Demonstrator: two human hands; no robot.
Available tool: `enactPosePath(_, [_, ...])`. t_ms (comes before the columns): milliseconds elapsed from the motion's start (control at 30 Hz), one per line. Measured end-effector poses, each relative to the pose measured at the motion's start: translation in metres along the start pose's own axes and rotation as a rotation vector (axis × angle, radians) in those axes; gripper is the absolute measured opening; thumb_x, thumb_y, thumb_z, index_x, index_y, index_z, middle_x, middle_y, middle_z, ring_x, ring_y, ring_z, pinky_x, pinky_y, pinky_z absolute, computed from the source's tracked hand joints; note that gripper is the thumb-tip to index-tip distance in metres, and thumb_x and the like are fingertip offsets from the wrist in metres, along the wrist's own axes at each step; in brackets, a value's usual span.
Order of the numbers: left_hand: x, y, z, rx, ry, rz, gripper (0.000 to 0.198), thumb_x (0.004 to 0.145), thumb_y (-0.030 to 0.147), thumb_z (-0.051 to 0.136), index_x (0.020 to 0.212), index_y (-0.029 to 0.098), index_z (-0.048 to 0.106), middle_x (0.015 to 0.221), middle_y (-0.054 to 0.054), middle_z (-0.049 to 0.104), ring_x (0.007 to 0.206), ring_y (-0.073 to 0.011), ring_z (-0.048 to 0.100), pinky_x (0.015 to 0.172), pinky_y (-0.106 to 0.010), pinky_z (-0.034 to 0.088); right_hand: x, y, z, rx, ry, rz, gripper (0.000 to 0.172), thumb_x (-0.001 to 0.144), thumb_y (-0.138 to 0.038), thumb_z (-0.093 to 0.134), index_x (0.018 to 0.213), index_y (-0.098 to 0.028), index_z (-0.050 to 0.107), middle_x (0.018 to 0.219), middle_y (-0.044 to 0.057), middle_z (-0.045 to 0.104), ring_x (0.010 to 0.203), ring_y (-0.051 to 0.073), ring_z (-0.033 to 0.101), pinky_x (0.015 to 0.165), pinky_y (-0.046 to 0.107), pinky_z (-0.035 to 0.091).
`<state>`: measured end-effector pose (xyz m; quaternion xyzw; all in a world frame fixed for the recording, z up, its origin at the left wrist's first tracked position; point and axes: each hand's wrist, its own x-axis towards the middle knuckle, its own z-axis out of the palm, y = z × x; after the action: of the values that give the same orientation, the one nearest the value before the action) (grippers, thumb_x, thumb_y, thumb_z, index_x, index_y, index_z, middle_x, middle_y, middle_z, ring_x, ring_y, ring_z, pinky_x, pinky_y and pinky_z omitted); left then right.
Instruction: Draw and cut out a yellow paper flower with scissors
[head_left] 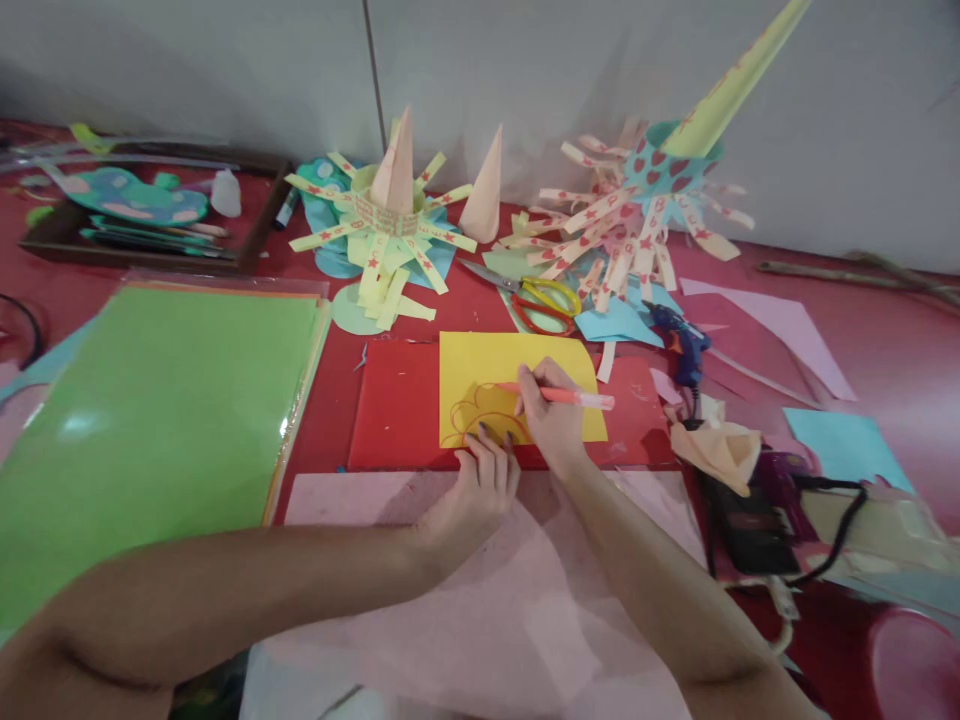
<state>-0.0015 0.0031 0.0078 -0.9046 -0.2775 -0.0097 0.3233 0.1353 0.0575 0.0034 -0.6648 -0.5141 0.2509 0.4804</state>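
A sheet of yellow paper (480, 360) lies on a red board (394, 410) in the middle of the table. Curved red outlines, like petals, are drawn on its lower left part. My right hand (551, 410) is closed around a pinkish-red marker (585, 398), its tip pointing left onto the drawing. At the paper's lower edge rests my left hand (486, 470), fingers spread and pressed flat on the sheet. Under both forearms is a large pale pink sheet (390, 500).
Scissors (547, 300) lie behind the yellow paper. Paper cones with fringed strips (390, 215) stand along the wall. A glue gun (679, 345) and cables are on the right. Green sheets (187, 400) and a dark tray (247, 250) fill the left side.
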Motion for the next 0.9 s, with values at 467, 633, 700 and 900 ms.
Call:
enactPosePath(467, [-0.0004, 0.001, 0.0009, -0.016, -0.002, 0.0, 0.038, 0.083, 0.007, 0.034, 0.107, 0.003, 0.063, 0.099, -0.019, 0.069, 0.082, -0.0227, 0.067, 0.066, -0.031, 0.054, 0.0002, 0.005, 0.0012, 0.03, 0.08, -0.002, 0.033, 0.081, -0.026, 0.046, 0.057, -0.022, 0.024, 0.049, -0.008, 0.027, 0.046, 0.008, 0.027, 0.045, 0.022, 0.026])
enactPosePath(633, [-0.0002, -0.0002, -0.0004, -0.028, 0.014, -0.004, 0.037, 0.082, 0.006, 0.035, 0.106, 0.002, 0.063, 0.097, -0.02, 0.069, 0.081, -0.0229, 0.067, 0.065, -0.031, 0.054, 0.0005, 0.0062, 0.0016, 0.014, 0.107, -0.068, 0.031, 0.077, -0.022, 0.046, 0.056, -0.022, 0.024, 0.049, -0.008, 0.025, 0.047, 0.007, 0.025, 0.044, 0.021, 0.027])
enactPosePath(700, [-0.0002, -0.0007, -0.0006, -0.013, 0.012, -0.002, 0.037, 0.082, 0.006, 0.035, 0.105, 0.003, 0.064, 0.097, -0.019, 0.069, 0.081, -0.0225, 0.067, 0.065, -0.031, 0.054, 0.0008, 0.0062, 0.0015, 0.031, 0.113, -0.079, 0.03, 0.075, -0.02, 0.046, 0.055, -0.022, 0.023, 0.05, -0.008, 0.024, 0.046, 0.007, 0.025, 0.044, 0.021, 0.027])
enactPosePath(900, [0.0005, -0.0017, -0.0004, 0.008, 0.014, 0.003, 0.038, 0.082, 0.005, 0.034, 0.106, 0.004, 0.064, 0.097, -0.018, 0.07, 0.081, -0.0219, 0.067, 0.065, -0.03, 0.054, 0.001, 0.0047, 0.0018, 0.035, 0.125, -0.043, 0.031, 0.078, -0.022, 0.046, 0.056, -0.022, 0.023, 0.05, -0.008, 0.023, 0.046, 0.007, 0.025, 0.044, 0.021, 0.027])
